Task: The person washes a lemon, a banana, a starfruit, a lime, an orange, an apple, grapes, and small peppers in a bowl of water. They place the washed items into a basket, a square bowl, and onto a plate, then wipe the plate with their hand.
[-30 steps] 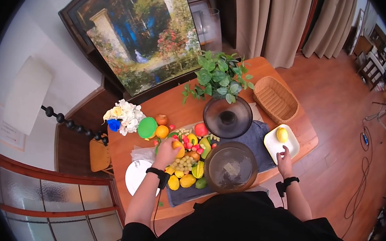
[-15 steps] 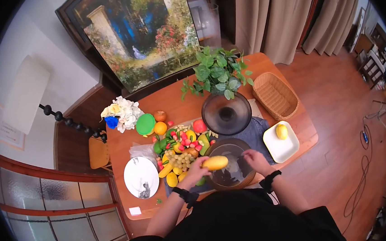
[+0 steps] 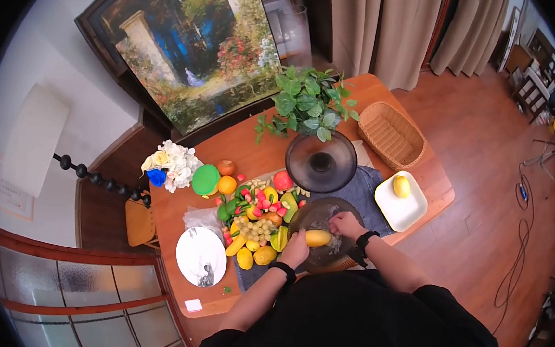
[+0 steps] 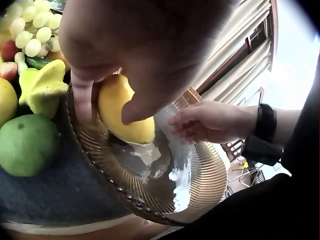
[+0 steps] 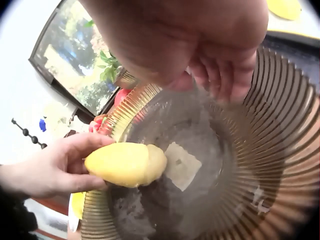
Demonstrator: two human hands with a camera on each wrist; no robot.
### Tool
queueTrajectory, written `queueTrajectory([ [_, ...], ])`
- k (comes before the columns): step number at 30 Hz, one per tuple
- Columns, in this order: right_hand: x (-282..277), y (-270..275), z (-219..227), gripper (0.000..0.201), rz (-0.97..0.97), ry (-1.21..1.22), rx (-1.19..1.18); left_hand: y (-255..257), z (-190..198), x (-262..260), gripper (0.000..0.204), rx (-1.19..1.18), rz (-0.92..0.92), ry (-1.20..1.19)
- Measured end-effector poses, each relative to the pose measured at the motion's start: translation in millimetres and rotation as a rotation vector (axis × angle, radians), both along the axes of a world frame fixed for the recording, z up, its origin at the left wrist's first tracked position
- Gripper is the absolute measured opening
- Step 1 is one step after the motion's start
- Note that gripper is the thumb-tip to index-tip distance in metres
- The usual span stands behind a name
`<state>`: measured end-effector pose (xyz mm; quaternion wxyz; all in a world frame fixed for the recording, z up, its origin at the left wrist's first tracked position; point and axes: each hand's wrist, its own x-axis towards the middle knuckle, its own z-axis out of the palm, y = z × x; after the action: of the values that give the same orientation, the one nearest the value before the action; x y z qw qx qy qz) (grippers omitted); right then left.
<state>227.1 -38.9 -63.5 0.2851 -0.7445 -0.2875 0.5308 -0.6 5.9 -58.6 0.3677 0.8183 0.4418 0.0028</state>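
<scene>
A yellow mango (image 3: pixel 318 238) is in my left hand (image 3: pixel 294 248), gripped at one end between thumb and fingers. It leans over a ribbed brown glass bowl (image 4: pixel 207 175) of water, and its far end dips below the surface in the right wrist view. My right hand (image 3: pixel 347 225) hangs over the same bowl on the opposite side, its fingers loosely bent and holding nothing. Water streams from those fingertips. A pale square (image 5: pixel 183 166) shows at the bowl's bottom. Left of the bowl lie a star fruit (image 4: pixel 44 87), a green round fruit (image 4: pixel 29 145) and grapes (image 3: pixel 255 229).
A white square dish (image 3: pixel 405 213) with a yellow fruit (image 3: pixel 401 186) stands right of the bowl. Behind are a dark glass dish (image 3: pixel 300 172), a leafy plant (image 3: pixel 309 104) and a wicker basket (image 3: pixel 385 126). A white plate (image 3: pixel 192 258) lies at the left.
My left hand took the mango from the fruit pile and lowered it into the bowl. My right hand left the white dish's side and came over the bowl.
</scene>
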Motion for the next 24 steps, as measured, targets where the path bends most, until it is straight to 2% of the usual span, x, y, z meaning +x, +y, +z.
queueTrajectory([
  [2, -7, 1, 9, 0.025, -0.081, 0.421, 0.072, -1, 5, 5, 0.054, -0.012, 0.001, 0.036],
  [3, -13, 2, 16, 0.024, 0.019, 0.579, 0.077, -2, 8, 6, 0.054, -0.023, 0.007, 0.074],
  [4, -14, -2, 19, 0.024, 0.020, 0.579, 0.074, -3, 9, 7, 0.054, -0.026, 0.009, 0.075],
  [6, -16, -5, 25, 0.027, 0.388, -0.220, 0.364, -2, 11, 9, 0.048, -0.039, -0.008, 0.039],
  [7, -14, -11, 33, 0.038, 0.542, -0.381, 0.457, -1, 11, 10, 0.048, -0.038, -0.009, 0.040],
  [8, -16, -17, 40, 0.038, 0.539, -0.381, 0.456, 0, 11, 11, 0.045, -0.075, 0.004, 0.016],
  [10, -21, -29, 51, 0.054, 0.652, -0.700, 0.660, 6, 18, 16, 0.042, -0.112, 0.014, -0.007],
  [12, -26, -26, 45, 0.057, 0.661, -0.725, 0.652, 17, 41, 24, 0.041, -0.808, 0.112, 0.029],
  [13, -28, -24, 48, 0.059, 0.670, -0.748, 0.644, 18, 43, 23, 0.041, -0.808, 0.112, 0.030],
  [14, -28, -24, 52, 0.059, 0.670, -0.747, 0.645, 18, 46, 21, 0.042, -0.791, 0.060, 0.043],
  [16, -24, -22, 63, 0.053, 0.820, -0.741, 0.579, 19, 43, 17, 0.042, -0.771, 0.009, 0.059],
  [18, -27, -20, 70, 0.051, 0.838, -0.742, 0.602, 18, 22, 12, 0.046, -0.008, -0.247, 0.118],
  [19, -28, -18, 72, 0.049, 0.859, -0.744, 0.623, 15, 29, 15, 0.046, -0.007, -0.248, 0.117],
  [21, -31, -17, 75, 0.049, 0.828, -0.744, 0.638, 4, 59, 22, 0.044, 0.304, -0.255, 0.003],
  [22, -33, -17, 75, 0.050, 0.797, -0.744, 0.652, 3, 66, 23, 0.044, 0.306, -0.255, 0.002],
  [24, -35, -22, 74, 0.050, 0.747, -0.692, 0.626, 3, 77, 25, 0.047, 0.132, -0.234, 0.046],
])
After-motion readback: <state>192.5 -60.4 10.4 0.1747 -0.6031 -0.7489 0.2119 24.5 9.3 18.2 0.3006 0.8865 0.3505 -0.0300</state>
